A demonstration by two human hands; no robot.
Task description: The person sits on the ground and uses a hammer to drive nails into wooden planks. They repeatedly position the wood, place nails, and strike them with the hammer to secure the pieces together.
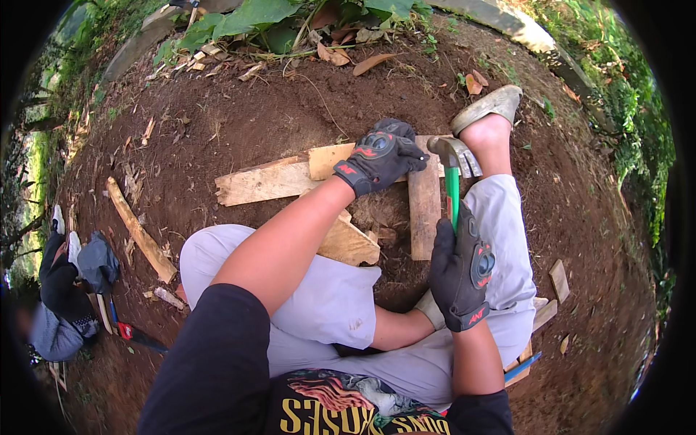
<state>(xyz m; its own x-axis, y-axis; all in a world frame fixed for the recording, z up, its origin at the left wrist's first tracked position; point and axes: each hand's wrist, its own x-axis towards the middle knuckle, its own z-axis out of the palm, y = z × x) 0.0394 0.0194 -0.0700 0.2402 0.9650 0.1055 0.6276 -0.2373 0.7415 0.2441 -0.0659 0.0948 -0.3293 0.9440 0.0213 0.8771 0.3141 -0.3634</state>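
On bare soil (239, 123) | my left hand (377, 159) presses the upright plank (425, 210) at its joint with the long plank (264, 183) | right hand (462, 270) clenched on the green-handled hammer (454, 170) | frame looks part-assembled, nailing unfinished, I judge.

one view only, from a wide fisheye camera worn on the person's head, facing steeply down over the chest and lap. it sits close: the forearms enter from the lower edge and fill the middle, with the left hand (378, 157) and right hand (462, 270) near the centre. the bare soil ground (239, 116) curves away to the dark round rim, where straight edges such as the wooden planks (270, 181) bend. no second view shares the scene.
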